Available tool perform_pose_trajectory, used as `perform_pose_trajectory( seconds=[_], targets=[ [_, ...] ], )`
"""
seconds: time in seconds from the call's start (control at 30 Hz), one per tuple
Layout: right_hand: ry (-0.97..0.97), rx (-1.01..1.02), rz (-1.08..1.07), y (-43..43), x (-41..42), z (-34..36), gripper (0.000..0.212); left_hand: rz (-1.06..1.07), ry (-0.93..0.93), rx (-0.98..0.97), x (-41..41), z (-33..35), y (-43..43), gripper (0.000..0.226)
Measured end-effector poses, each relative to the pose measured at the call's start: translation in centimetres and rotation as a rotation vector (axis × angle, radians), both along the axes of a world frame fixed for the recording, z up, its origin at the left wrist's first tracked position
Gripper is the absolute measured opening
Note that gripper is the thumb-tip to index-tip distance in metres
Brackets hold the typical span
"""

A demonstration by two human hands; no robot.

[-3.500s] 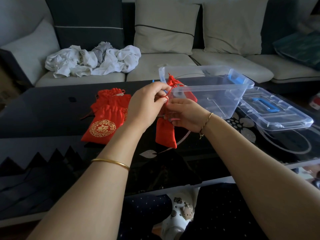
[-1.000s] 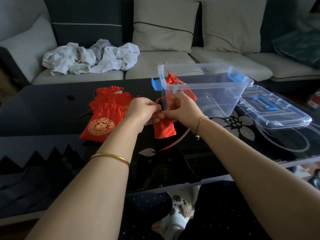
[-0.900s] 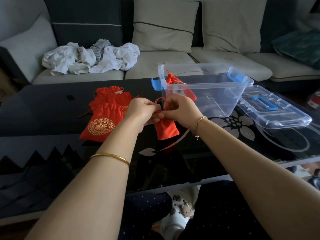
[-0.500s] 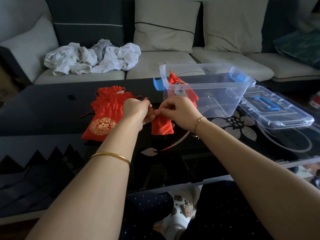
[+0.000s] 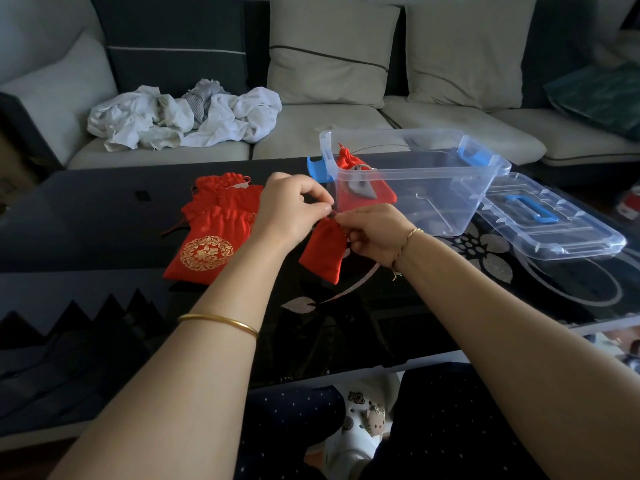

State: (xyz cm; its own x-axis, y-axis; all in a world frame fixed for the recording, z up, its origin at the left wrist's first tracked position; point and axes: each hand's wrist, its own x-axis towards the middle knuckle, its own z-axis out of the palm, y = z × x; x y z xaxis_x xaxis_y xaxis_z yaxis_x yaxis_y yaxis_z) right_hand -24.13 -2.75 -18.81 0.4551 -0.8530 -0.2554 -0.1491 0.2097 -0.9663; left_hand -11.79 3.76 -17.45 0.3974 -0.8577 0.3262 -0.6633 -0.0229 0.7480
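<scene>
A small red drawstring pouch (image 5: 325, 250) hangs just above the black glass table (image 5: 86, 220), between my two hands. My left hand (image 5: 291, 209) pinches the cord at the pouch's mouth from the left. From the right, my right hand (image 5: 372, 233) pinches the same mouth. To the left lies a pile of red pouches (image 5: 216, 225); the top one bears a gold round emblem. Another red pouch (image 5: 353, 168) leans inside the clear plastic box (image 5: 433, 188).
The box's clear lid (image 5: 547, 220) with a blue handle lies on the table to the right. A sofa with cushions stands behind the table, with a heap of white cloth (image 5: 183, 116) on its seat. My knees and a white shoe (image 5: 360, 420) show below the table's front edge.
Both hands have stayed at the pouch's mouth, working its cord. The pouch has tilted, its bottom swinging left and down. My left hand has risen a little.
</scene>
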Motion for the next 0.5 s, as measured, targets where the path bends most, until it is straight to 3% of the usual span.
perform_pose_trajectory(
  seconds=[0.3, 0.5],
  targets=[
    [-0.173, 0.263, 0.021, -0.1, -0.3, 0.4, 0.016, 0.000, -0.233, -0.003, -0.4, -0.8, -0.5, 0.011],
    [-0.151, 0.181, 0.083, -0.4, -0.6, 0.3, 0.013, 0.000, -0.241, 0.000, -0.7, -1.2, -0.8, 0.005]
  ],
)
